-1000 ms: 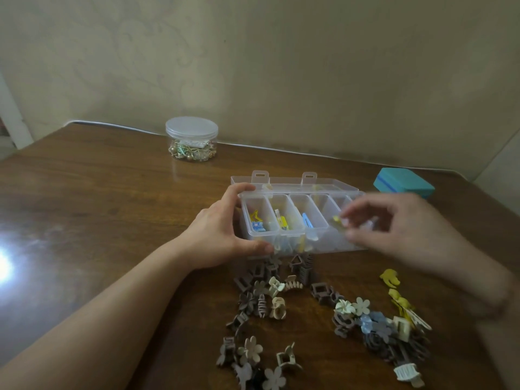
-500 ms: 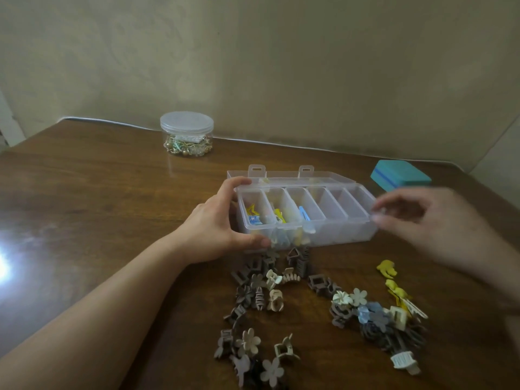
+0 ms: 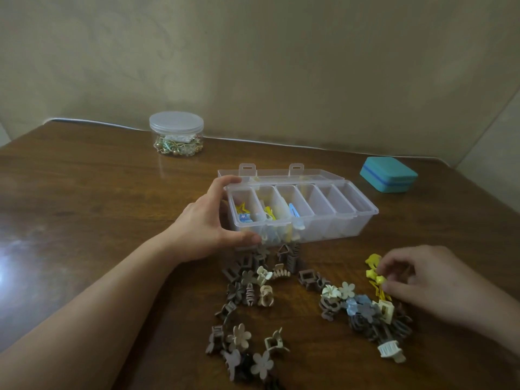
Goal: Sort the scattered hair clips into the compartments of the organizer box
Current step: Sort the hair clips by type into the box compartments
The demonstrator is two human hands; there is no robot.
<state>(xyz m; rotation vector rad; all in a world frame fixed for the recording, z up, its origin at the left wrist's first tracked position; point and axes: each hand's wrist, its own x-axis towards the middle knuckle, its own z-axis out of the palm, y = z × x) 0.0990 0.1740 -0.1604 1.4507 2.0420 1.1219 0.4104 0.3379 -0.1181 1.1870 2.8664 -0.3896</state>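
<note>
step: picking up small yellow plastic hair clips (image 3: 375, 274) | right hand (image 3: 422, 282): fingertips pinching them | left hand (image 3: 208, 226): gripping, steadying clear plastic compartment organizer box (image 3: 363, 213) | advice: be lifting one clip clear, avoiding tangled neighbours

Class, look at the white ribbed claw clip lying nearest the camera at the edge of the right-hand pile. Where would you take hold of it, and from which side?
Pinch the white ribbed claw clip across its ribbed body, coming from above and from the near side. It lies at the pile's near edge, with bare table in front and to its left; brown clips crowd its far side. The right hand is nearest.
</note>
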